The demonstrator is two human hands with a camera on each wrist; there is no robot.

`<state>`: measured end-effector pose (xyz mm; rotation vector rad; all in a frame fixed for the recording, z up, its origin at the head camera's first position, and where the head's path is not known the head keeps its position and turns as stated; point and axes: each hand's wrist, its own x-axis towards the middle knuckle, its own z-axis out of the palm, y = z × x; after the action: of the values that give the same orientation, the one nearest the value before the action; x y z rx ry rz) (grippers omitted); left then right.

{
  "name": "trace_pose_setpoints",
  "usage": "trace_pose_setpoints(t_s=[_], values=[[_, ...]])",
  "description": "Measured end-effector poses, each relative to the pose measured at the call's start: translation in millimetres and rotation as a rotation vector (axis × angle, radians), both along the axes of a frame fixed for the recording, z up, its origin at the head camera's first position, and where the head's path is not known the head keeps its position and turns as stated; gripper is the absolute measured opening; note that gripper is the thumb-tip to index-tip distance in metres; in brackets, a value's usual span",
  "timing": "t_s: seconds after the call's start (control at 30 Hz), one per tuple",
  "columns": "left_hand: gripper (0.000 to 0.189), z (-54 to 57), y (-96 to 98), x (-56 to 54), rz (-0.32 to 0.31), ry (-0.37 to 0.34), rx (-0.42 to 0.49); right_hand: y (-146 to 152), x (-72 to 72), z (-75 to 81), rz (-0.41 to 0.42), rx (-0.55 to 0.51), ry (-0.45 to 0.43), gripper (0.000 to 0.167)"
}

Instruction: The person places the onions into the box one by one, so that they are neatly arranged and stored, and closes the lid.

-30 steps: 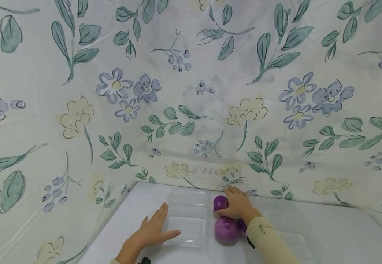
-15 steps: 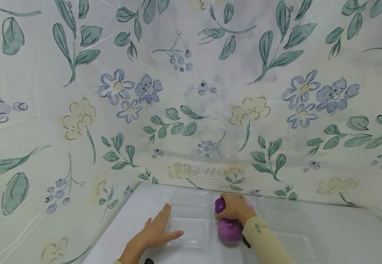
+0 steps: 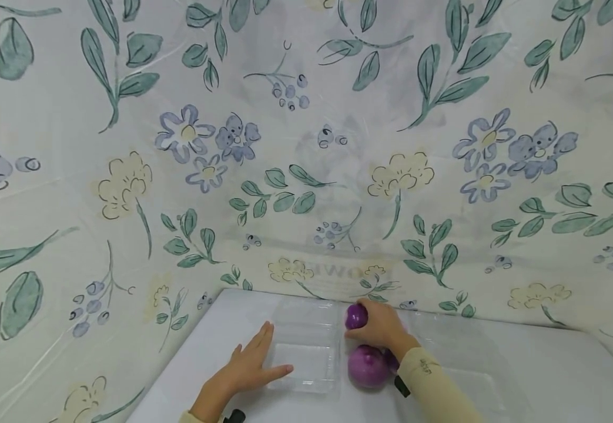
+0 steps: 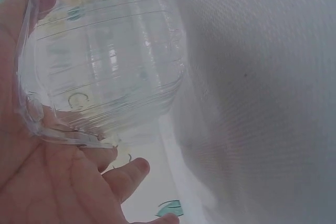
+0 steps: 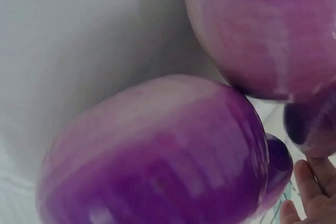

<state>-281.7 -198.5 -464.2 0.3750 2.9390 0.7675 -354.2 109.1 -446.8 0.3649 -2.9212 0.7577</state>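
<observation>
My right hand (image 3: 382, 326) is curled round a small red onion (image 3: 356, 316) at the back of the table. A larger red onion (image 3: 368, 366) sits just nearer to me, and another dark purple one (image 3: 391, 359) is partly hidden behind the right wrist. In the right wrist view, onions fill much of the picture, and the fingers (image 5: 310, 182) reach up to an onion (image 5: 315, 124) at the right edge. My left hand (image 3: 245, 364) lies with straight, spread fingers against the left side of a clear plastic container (image 3: 303, 388); the left wrist view shows its wall (image 4: 105, 77) against the palm.
A second clear plastic container (image 3: 475, 376) stands to the right, partly behind the right sleeve (image 3: 435, 382). Everything is on a white table (image 3: 195, 352). A floral curtain (image 3: 306, 147) hangs right behind the table's back edge.
My right hand's fingers have closed in round the small onion, and hand and onion have shifted slightly up and away from the larger onion. The left hand stays by the container.
</observation>
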Motion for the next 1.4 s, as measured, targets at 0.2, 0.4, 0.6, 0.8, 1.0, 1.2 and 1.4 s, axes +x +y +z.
trace_pose_setpoints(t_s=[0.2, 0.4, 0.6, 0.8, 1.0, 1.2, 1.4], values=[[0.106, -0.7, -0.1, 0.2, 0.006, -0.022, 0.004, 1, 3.5, 6.4, -0.018, -0.086, 0.005, 0.086], [0.107, -0.3, 0.7, -1.2, 0.001, -0.017, 0.002, 0, 5.7, 15.3, -0.019, -0.132, 0.009, 0.084], [0.106, -0.2, 1.5, -1.6, 0.002, -0.006, 0.006, -3, 6.1, 21.9, -0.016, -0.173, 0.008, 0.079], [0.106, -1.4, 1.4, -1.7, 0.006, -0.008, 0.003, -9, 9.8, 25.5, -0.034, -0.242, -0.014, 0.079], [0.107, -2.2, 1.2, -3.2, 0.011, -0.006, 0.004, -16, 13.3, 25.9, -0.054, -0.335, -0.051, 0.078], [0.107, -1.6, 1.1, -3.1, 0.014, -0.014, 0.003, -25, 16.1, 24.0, -0.035, -0.497, -0.096, 0.078], [0.109, 1.0, 2.1, -2.9, 0.021, -0.029, 0.003, -35, 17.2, 23.0, -0.023, -0.605, -0.14, 0.075]])
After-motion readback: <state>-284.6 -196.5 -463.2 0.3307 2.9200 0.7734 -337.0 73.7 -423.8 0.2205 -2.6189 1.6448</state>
